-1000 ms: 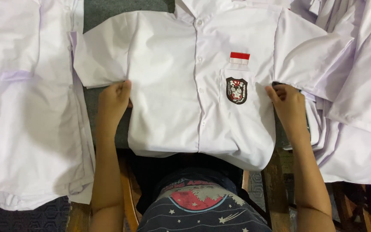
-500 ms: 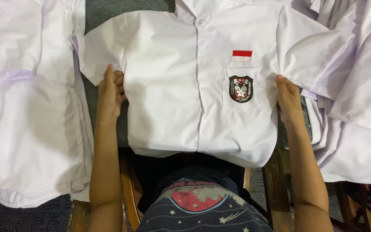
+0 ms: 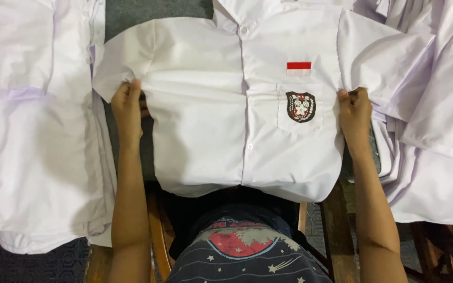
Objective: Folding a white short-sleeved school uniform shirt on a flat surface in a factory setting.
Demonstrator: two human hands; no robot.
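Grey cloth covers the desk, with white garments spread over most of it. At the centre lies a white short-sleeved shirt, front side up and buttoned; its long axis runs from 12 to 6 o'clock, with the collar pointing to 12 and the hem hanging over the near edge. The left hand is closed and pinches the fabric under the sleeve at 9 o'clock. The right hand is also closed on the shirt side at 3 o'clock, just beside the chest pocket with its dark badge. More white shirts lie at 9 o'clock, and another pile at 3 o'clock.
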